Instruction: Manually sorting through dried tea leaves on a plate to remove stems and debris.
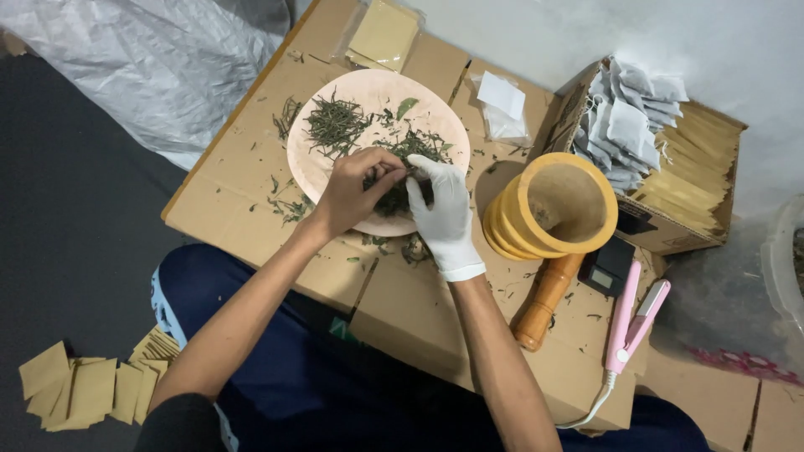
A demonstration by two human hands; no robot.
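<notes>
Bare cardboard left of plate (311, 159) — open; mortar (557, 209), pestle (546, 301) block right

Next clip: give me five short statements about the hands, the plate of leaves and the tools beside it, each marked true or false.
1. The right hand wears a white glove. True.
2. The left hand is gloved too. False: it is bare.
3. Both hands meet over the dried leaves on the pale plate. True.
4. The wooden mortar stands upright. False: it lies tipped on its side, mouth toward the camera.
5. The pink hair-straightener-like tool lies left of the plate. False: it lies to the right, beyond the wooden pestle.
</notes>
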